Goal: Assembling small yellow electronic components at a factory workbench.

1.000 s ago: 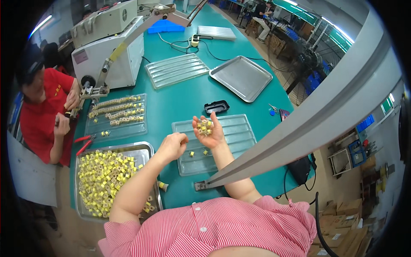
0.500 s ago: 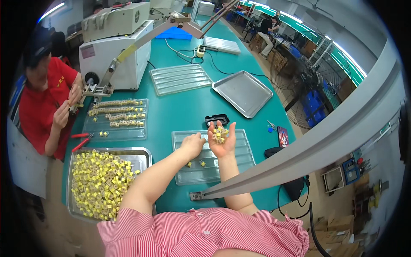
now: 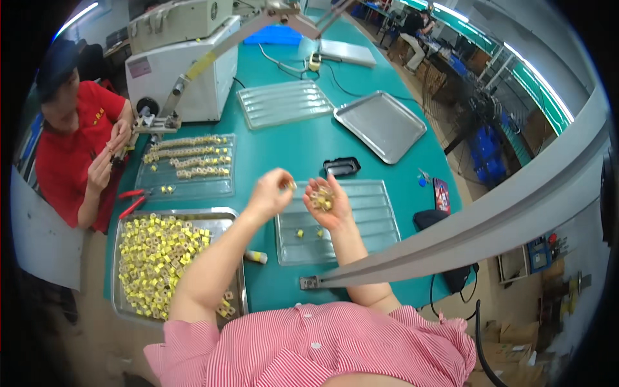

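My right hand [image 3: 336, 208] is cupped palm up above the clear ribbed tray [image 3: 371, 222], with several small yellow-and-beige coil parts [image 3: 322, 198] in its curled fingers. To its left, my left hand [image 3: 269, 195] is raised past the tray's left edge. Its thumb and fingers pinch one small coil part [image 3: 291, 186], partly blurred. Two loose coil parts, one a small yellow piece [image 3: 300, 233], lie in the tray below my hands. A metal tray [image 3: 238, 284] heaped with many such parts stands at the lower left, partly behind my left arm.
Rows of coil parts lie in another clear tray [image 3: 225, 184] before a co-worker in red [image 3: 68, 145]. Red-handled pliers [image 3: 132, 203] lie nearby. A black box [image 3: 342, 166] and a bare metal tray [image 3: 380, 129] are beyond my hands. A grey beam [image 3: 464, 238] crosses above my right arm.
My left hand has lifted off the clear tray and moved left, a coil part now visible in its fingertips. The right hand's fingers have curled around its parts. The whole view has shifted slightly.
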Demonstrator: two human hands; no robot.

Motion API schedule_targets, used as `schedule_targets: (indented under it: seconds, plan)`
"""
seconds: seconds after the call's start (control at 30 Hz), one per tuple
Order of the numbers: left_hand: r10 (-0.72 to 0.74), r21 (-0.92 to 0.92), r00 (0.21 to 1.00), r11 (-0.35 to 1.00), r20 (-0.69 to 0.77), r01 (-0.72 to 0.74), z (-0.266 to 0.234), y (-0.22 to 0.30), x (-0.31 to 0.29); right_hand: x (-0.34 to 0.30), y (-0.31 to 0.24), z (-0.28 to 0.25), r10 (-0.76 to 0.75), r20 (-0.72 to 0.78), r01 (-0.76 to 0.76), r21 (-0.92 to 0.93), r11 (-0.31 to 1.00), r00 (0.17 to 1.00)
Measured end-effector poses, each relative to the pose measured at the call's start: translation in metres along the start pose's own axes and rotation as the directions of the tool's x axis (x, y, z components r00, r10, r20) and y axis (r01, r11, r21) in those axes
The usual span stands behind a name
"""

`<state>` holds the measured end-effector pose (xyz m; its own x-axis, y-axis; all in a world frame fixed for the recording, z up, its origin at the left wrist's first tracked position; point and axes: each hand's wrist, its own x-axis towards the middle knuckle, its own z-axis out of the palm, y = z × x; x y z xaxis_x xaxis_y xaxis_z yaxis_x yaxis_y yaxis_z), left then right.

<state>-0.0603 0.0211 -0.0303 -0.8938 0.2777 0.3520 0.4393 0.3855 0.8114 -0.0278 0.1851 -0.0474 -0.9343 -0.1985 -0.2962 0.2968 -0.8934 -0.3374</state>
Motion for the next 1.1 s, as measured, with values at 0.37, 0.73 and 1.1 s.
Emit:
schedule_targets:
  seconds: [0.37, 0.73, 1.1]
  plan:
    - [0.391, 0.181, 0.892, 0.917, -0.226, -0.356, -0.031, 0.058, -0.036, -0.011, 0.026, 0.022, 0.311, 0.339, -0.191, -0.343, 0.92, 0.888]
    - [0.477, 0.282, 0.865, 0.861, -0.157, -0.423, -0.035, 0.058, -0.042, -0.018, 0.027, 0.02, 0.262, 0.331, -0.114, -0.405, 0.907, 0.906]
    - [0.425, 0.17, 0.89, 0.901, -0.168, -0.398, -0.04, 0.068, -0.05, -0.021, 0.022, 0.025, 0.236, 0.373, -0.082, -0.383, 0.92, 0.897]
